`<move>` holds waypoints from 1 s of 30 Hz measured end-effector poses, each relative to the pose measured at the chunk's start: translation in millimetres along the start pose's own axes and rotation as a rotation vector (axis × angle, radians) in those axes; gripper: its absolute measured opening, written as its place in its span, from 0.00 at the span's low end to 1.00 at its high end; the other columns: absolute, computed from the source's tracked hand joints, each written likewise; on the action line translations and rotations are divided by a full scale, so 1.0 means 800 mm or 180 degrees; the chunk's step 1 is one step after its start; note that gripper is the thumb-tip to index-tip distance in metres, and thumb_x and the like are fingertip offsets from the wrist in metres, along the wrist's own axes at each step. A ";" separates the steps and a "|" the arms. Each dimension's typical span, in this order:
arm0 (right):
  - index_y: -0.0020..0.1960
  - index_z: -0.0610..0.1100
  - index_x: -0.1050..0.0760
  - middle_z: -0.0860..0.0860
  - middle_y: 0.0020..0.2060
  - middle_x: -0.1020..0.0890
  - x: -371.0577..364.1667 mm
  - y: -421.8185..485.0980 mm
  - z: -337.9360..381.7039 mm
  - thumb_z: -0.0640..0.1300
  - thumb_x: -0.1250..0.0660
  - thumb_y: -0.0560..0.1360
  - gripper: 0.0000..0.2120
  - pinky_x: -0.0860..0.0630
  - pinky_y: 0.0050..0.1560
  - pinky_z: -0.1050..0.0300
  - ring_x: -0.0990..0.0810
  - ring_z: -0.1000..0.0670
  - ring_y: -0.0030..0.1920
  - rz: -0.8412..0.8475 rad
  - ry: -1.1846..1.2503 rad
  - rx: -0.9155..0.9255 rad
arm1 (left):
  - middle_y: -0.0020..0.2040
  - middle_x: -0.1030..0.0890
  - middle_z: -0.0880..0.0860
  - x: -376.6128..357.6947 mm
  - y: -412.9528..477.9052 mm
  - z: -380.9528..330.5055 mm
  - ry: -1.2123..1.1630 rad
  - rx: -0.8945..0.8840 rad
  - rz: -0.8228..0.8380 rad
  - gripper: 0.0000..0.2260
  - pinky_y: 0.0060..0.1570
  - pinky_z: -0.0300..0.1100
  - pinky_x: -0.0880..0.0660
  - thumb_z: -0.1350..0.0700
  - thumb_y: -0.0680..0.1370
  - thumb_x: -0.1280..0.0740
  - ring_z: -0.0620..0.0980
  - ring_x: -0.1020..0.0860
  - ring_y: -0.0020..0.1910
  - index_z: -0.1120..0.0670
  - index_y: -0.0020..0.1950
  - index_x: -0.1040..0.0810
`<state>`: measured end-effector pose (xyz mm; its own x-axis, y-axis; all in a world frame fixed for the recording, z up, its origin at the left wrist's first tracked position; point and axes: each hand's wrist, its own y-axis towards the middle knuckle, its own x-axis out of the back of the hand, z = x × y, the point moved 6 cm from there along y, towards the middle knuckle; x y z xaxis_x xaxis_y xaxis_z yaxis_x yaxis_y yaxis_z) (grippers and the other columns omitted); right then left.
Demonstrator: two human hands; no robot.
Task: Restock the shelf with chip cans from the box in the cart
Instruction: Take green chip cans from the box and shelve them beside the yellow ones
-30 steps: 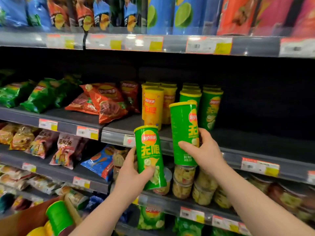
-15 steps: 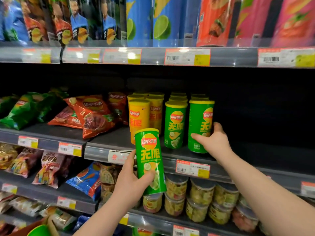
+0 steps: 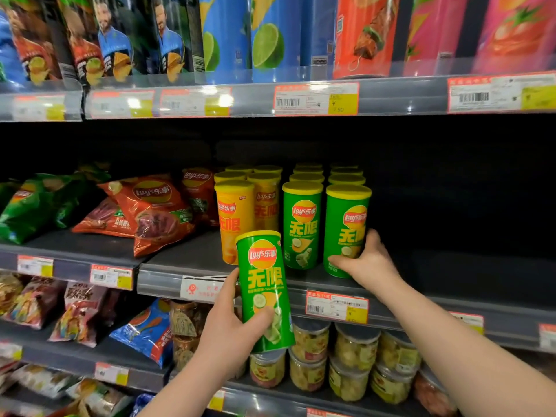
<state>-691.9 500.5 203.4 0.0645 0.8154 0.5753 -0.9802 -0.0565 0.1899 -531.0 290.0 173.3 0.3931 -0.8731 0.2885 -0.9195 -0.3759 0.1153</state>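
My left hand [image 3: 228,326] grips a green chip can [image 3: 264,284] upright in front of the middle shelf's edge. My right hand [image 3: 365,261] holds the base of another green chip can [image 3: 346,227], which stands on the middle shelf [image 3: 186,254] at the front of the right green row. A second green can [image 3: 302,224] heads the row to its left. Yellow chip cans [image 3: 234,218] stand further left in rows. The cart and box are out of view.
Orange and green chip bags [image 3: 150,212] lie on the shelf's left part. Dark shelf space lies right of the green cans. Tall cans and bags fill the top shelf [image 3: 316,99]. Clear snack tubs [image 3: 355,356] and bags fill the lower shelves.
My right hand has set its green can down on the shelf beside the other green row and still holds it. The view has tilted upward; the cart is no longer seen.
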 end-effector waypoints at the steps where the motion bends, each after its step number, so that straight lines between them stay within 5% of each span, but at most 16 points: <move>1: 0.65 0.44 0.39 0.44 0.63 0.29 0.000 0.000 0.000 0.52 0.24 0.66 0.36 0.29 0.57 0.50 0.27 0.43 0.61 -0.0032 -0.0062 0.0010 | 0.53 0.23 0.39 -0.002 0.001 0.000 0.0010 -0.0006 0.0013 0.28 0.44 0.38 0.24 0.58 0.73 0.30 0.43 0.20 0.50 0.36 0.64 0.40; 11: 0.73 0.44 0.44 0.44 0.68 0.35 0.006 -0.005 0.001 0.52 0.23 0.66 0.44 0.32 0.62 0.51 0.31 0.43 0.66 -0.0215 0.0229 0.0077 | 0.52 0.26 0.35 -0.021 0.000 -0.021 -0.0071 -0.0234 0.0142 0.30 0.37 0.27 0.29 0.57 0.74 0.30 0.32 0.25 0.46 0.36 0.65 0.43; 15: 0.63 0.45 0.32 0.50 0.56 0.28 0.035 -0.032 0.016 0.48 0.25 0.69 0.26 0.28 0.51 0.57 0.26 0.51 0.51 -0.0817 0.0740 0.0654 | 0.57 0.25 0.39 -0.035 0.003 -0.035 -0.0222 -0.0377 0.0264 0.32 0.50 0.40 0.22 0.53 0.71 0.27 0.38 0.23 0.53 0.33 0.66 0.40; 18: 0.52 0.52 0.29 0.54 0.47 0.24 0.029 -0.053 0.030 0.47 0.28 0.72 0.13 0.26 0.46 0.63 0.24 0.55 0.46 -0.0076 0.0951 0.0859 | 0.57 0.25 0.37 -0.055 0.003 -0.048 -0.0244 -0.0493 0.0357 0.29 0.54 0.47 0.22 0.47 0.64 0.30 0.41 0.22 0.54 0.26 0.58 0.40; 21: 0.62 0.53 0.32 0.57 0.53 0.22 0.013 -0.074 0.032 0.55 0.26 0.67 0.27 0.24 0.55 0.60 0.23 0.58 0.53 0.0793 0.1063 0.0686 | 0.63 0.27 0.39 -0.082 0.003 -0.064 -0.0146 -0.0708 0.0460 0.34 0.56 0.45 0.23 0.44 0.64 0.30 0.40 0.24 0.59 0.27 0.64 0.44; 23: 0.63 0.55 0.35 0.58 0.55 0.21 0.020 -0.081 0.026 0.60 0.26 0.58 0.37 0.24 0.58 0.57 0.22 0.58 0.56 0.0836 0.1063 0.0587 | 0.66 0.31 0.38 -0.099 0.002 -0.077 -0.0064 -0.0914 0.0538 0.35 0.60 0.45 0.25 0.44 0.67 0.29 0.40 0.27 0.62 0.26 0.64 0.47; 25: 0.59 0.57 0.34 0.57 0.54 0.20 0.040 -0.082 0.020 0.56 0.27 0.57 0.32 0.23 0.57 0.56 0.21 0.58 0.54 0.0688 0.1213 0.0556 | 0.66 0.36 0.32 -0.115 0.002 -0.087 0.0079 -0.1138 0.0605 0.36 0.63 0.41 0.29 0.47 0.71 0.28 0.37 0.31 0.65 0.25 0.63 0.51; 28: 0.53 0.58 0.31 0.57 0.50 0.18 0.072 -0.078 0.013 0.52 0.27 0.60 0.23 0.22 0.53 0.57 0.19 0.58 0.51 0.0498 0.1394 0.0592 | 0.62 0.38 0.30 -0.130 0.008 -0.090 0.0108 -0.1251 0.0697 0.34 0.49 0.29 0.26 0.48 0.72 0.28 0.33 0.33 0.62 0.30 0.66 0.47; 30: 0.51 0.56 0.30 0.57 0.49 0.18 0.096 -0.070 0.007 0.52 0.26 0.62 0.21 0.22 0.50 0.59 0.19 0.58 0.49 0.0306 0.1388 0.0590 | 0.60 0.32 0.34 -0.131 0.017 -0.089 0.0298 -0.1406 0.0531 0.24 0.44 0.27 0.27 0.43 0.71 0.30 0.36 0.29 0.60 0.34 0.63 0.37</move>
<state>-631.1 563.2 241.8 -0.1481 0.9648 0.2175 -0.9254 -0.2128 0.3136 -585.7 398.5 212.0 0.2563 -0.8709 0.4193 -0.8932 -0.0476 0.4472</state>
